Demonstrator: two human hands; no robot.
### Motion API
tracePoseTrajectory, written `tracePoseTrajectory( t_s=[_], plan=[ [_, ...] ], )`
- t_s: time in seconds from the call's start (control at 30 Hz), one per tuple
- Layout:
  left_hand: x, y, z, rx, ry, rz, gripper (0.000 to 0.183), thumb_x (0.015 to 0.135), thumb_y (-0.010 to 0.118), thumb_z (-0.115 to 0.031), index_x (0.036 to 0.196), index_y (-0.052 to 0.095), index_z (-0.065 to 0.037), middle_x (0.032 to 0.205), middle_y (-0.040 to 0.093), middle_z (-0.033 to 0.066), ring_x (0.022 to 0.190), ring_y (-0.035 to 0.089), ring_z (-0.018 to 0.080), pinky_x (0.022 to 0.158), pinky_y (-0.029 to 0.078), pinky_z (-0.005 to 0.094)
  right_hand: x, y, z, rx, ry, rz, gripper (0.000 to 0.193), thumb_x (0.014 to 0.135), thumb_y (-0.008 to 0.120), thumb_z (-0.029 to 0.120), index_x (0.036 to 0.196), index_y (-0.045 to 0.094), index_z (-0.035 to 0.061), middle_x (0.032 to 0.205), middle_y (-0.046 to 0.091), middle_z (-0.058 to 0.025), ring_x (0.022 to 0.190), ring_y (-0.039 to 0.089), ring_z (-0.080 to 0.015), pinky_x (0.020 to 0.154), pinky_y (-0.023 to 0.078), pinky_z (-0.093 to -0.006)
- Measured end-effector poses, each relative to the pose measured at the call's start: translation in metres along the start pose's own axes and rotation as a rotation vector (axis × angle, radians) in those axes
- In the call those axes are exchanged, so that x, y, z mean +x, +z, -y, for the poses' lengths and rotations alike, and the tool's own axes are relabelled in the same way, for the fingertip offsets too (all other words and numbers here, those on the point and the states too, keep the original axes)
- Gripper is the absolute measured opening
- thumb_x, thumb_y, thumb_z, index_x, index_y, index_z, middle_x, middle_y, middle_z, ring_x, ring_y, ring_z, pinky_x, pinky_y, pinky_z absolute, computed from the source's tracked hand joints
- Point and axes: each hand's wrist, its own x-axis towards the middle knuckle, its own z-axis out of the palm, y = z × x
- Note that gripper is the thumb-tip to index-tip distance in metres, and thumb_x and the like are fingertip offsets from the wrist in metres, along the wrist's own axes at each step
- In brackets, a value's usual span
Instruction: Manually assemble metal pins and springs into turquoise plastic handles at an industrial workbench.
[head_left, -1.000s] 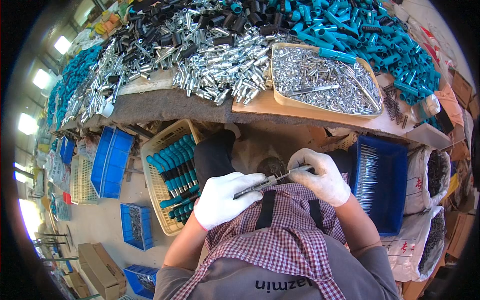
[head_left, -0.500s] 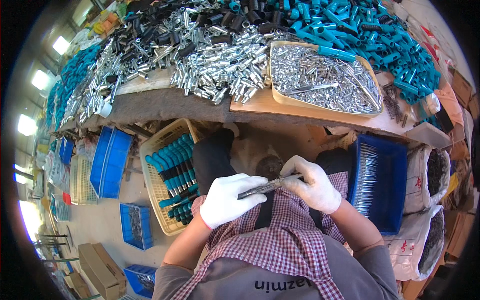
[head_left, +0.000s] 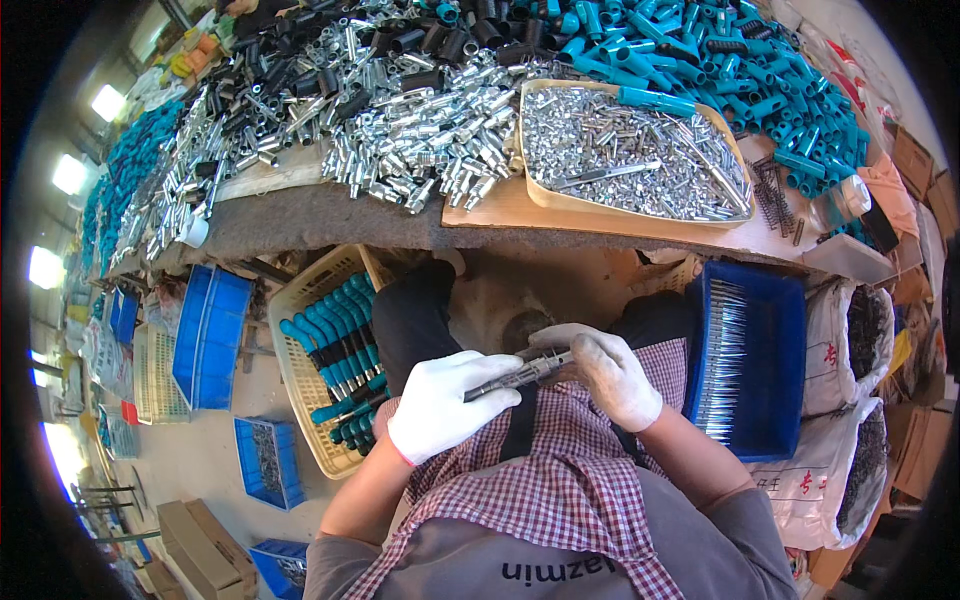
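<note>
Over my lap, my white-gloved left hand (head_left: 440,405) grips a slim grey metal rod-like part (head_left: 517,378), with thumb and fingers along its near side. My right hand (head_left: 617,382), in a glove with greyed fingertips, closes round the other end of the same part. The rod lies tilted, its right end higher, and my right fingers hide that tip. Directly ahead on the bench, a cream tray (head_left: 640,219) holds many small metal pins and springs.
Piles of silver metal fittings (head_left: 420,140), black sleeves (head_left: 410,40) and teal handles (head_left: 700,60) cover the bench. Left of my knees stands a cream basket (head_left: 285,335) of teal-handled tools; on the right, a blue bin (head_left: 770,370) holds thin metal shafts beside white sacks (head_left: 825,460).
My right hand has shifted slightly and turned, its fingers now reaching further over the rod's end. The whole view has moved a little; both hands keep hold of the part.
</note>
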Motion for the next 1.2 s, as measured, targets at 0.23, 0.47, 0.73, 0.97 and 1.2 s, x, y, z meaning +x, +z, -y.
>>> tracePoseTrajectory(
  t_s=[0.23, 0.47, 0.73, 0.97, 1.2],
  plan=[
    [0.008, 0.008, 0.003, -0.032, -0.028, 0.078, 0.035, 0.080, 0.078, -0.023, 0.108, 0.073, -0.003, 0.094, 0.071, 0.0158, 0.084, 0.070, 0.0295, 0.075, 0.055, 0.0351, 0.008, 0.014, -0.021, 0.203, 0.021, 0.093, 0.063, 0.105, 0.036, 0.050, 0.139, 0.049, -0.0021, 0.126, 0.061, -0.0165, 0.116, 0.059, -0.0238, 0.102, 0.046, -0.0374],
    [0.013, 0.005, 0.002, -0.050, -0.028, -0.060, 0.034, 0.078, 0.079, -0.022, 0.106, 0.073, -0.004, 0.088, 0.070, 0.0146, 0.076, 0.069, 0.0296, 0.069, 0.054, 0.0345, 0.031, -0.028, 0.046, -0.263, -0.206, 0.043, 0.053, 0.101, 0.050, 0.041, 0.132, 0.056, -0.0024, 0.120, 0.065, -0.0149, 0.112, 0.062, -0.0242, 0.100, 0.046, -0.0371],
    [0.007, 0.000, 0.001, -0.168, -0.104, -0.138, 0.033, 0.077, 0.080, -0.015, 0.106, 0.073, -0.001, 0.096, 0.073, 0.0163, 0.084, 0.073, 0.0256, 0.078, 0.055, 0.0314, 0.130, -0.210, 0.154, -1.464, -0.462, -0.745, 0.023, 0.085, 0.067, 0.019, 0.107, 0.072, 0.0118, 0.106, 0.067, -0.0120, 0.101, 0.063, -0.0331, 0.091, 0.050, -0.0429],
    [0.015, 0.005, -0.004, -0.173, -0.109, -0.114, 0.033, 0.077, 0.080, -0.017, 0.106, 0.074, -0.003, 0.096, 0.073, 0.0155, 0.083, 0.073, 0.0257, 0.076, 0.056, 0.0310, 0.195, -0.220, 0.153, -1.996, -0.164, -0.527, 0.036, 0.076, 0.072, 0.024, 0.111, 0.073, 0.0201, 0.109, 0.066, -0.0089, 0.108, 0.059, -0.0286, 0.093, 0.049, -0.0400],
    [0.015, 0.000, 0.000, -0.133, -0.133, -0.134, 0.037, 0.077, 0.079, -0.022, 0.109, 0.072, -0.004, 0.103, 0.073, 0.0169, 0.090, 0.072, 0.0299, 0.081, 0.056, 0.0350, 0.127, -0.150, 0.169, -1.147, -0.651, -0.834, 0.047, 0.080, 0.072, 0.017, 0.123, 0.060, 0.0018, 0.109, 0.068, -0.0174, 0.095, 0.066, -0.0307, 0.088, 0.052, -0.0379]
  ],
)
